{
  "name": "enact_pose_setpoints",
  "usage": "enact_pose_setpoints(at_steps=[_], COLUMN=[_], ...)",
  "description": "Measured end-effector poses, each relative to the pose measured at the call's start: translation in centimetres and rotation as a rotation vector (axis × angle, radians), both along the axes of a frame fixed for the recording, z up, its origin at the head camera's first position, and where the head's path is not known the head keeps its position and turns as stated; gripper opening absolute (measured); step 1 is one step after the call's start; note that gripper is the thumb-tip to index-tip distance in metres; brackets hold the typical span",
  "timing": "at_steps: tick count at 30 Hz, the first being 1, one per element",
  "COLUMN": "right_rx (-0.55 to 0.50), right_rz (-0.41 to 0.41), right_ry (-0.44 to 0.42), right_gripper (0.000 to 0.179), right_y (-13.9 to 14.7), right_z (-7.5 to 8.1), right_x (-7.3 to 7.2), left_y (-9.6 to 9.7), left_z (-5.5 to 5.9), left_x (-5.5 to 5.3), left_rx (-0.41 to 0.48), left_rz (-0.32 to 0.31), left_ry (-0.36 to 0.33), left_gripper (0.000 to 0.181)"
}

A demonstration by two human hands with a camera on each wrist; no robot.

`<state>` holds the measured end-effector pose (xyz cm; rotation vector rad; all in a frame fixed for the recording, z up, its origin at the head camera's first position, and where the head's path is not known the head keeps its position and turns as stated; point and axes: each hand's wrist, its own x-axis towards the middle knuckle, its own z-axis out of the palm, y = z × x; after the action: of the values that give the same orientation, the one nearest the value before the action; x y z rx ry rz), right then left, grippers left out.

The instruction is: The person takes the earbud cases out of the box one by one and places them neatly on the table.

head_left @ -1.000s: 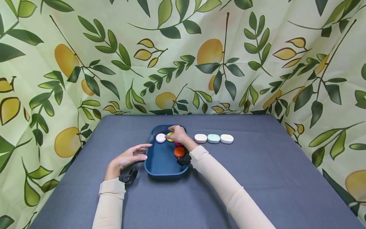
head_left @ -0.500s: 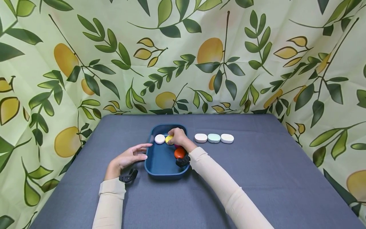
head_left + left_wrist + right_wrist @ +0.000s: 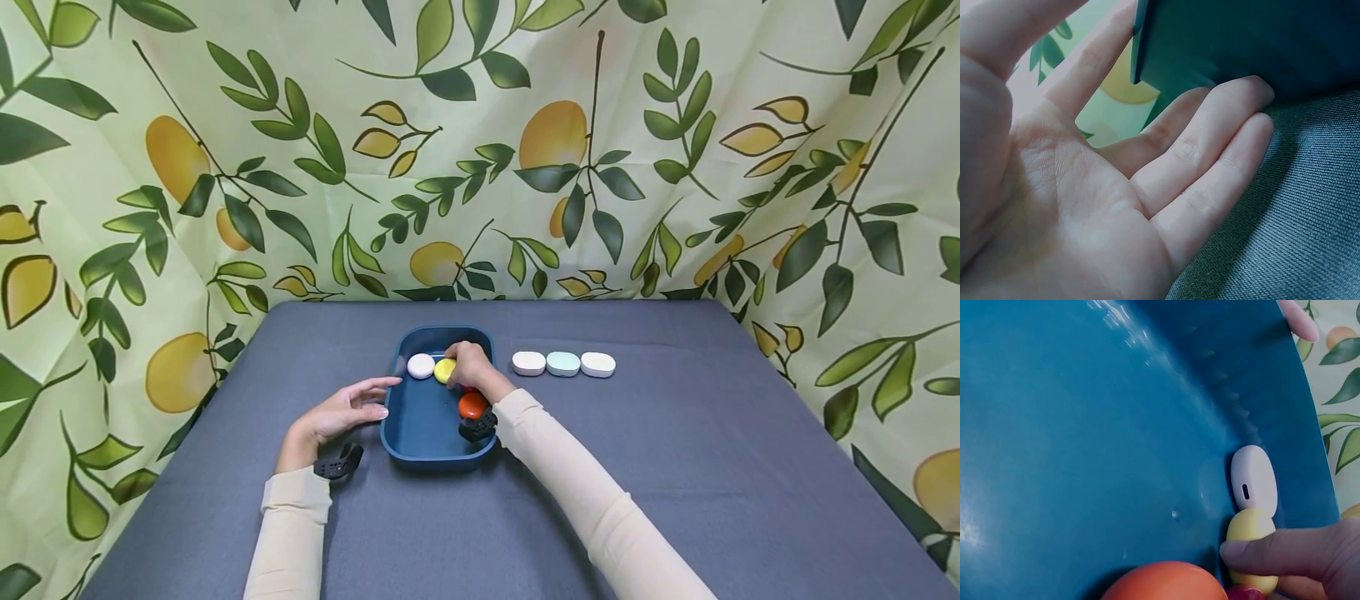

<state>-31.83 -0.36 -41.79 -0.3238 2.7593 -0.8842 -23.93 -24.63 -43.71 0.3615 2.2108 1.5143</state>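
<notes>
My right hand (image 3: 470, 364) reaches into a blue tray (image 3: 438, 458). In the right wrist view, its thumb lies across the front of a small rounded yellow case (image 3: 1252, 526), with fingers behind it. End to end with that sits a white rounded case (image 3: 1254, 478) with a dark slot, along the tray wall. On the other side of the yellow one, a dark pink piece (image 3: 1245, 593) shows only in part. My left hand (image 3: 345, 408) is at the tray's left wall, its fingers relaxed and fingertips right against the outside (image 3: 1254, 94).
Nearer to me in the tray lies an orange-red round piece (image 3: 472, 406). Right of the tray, a pinkish-white oval case (image 3: 528, 363), a mint one (image 3: 563, 364) and a white one (image 3: 597, 365) stand in a row on the grey cloth (image 3: 675, 458). A leaf-print curtain (image 3: 480, 167) rises behind.
My right hand has moved slightly toward me and to the right, and more of the yellow case shows. The yellow case sits a little nearer to me. My left hand has stayed put.
</notes>
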Motion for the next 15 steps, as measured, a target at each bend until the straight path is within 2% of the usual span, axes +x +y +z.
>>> enact_pose_setpoints(at_steps=[5,15], right_rx=[0.034,-0.054], right_rz=[0.007,-0.01], right_ry=[0.027,0.057], right_gripper=[0.055,0.049], right_y=[-0.09,0.1], right_z=[-0.04,0.42], right_x=[0.07,0.27], left_y=[-0.05,0.0], left_z=[0.0,0.08], left_x=[0.03,0.08], left_rx=[0.003,0.005], left_rz=[-0.001,0.001], left_ry=[0.002,-0.009], left_gripper=[0.063,0.064])
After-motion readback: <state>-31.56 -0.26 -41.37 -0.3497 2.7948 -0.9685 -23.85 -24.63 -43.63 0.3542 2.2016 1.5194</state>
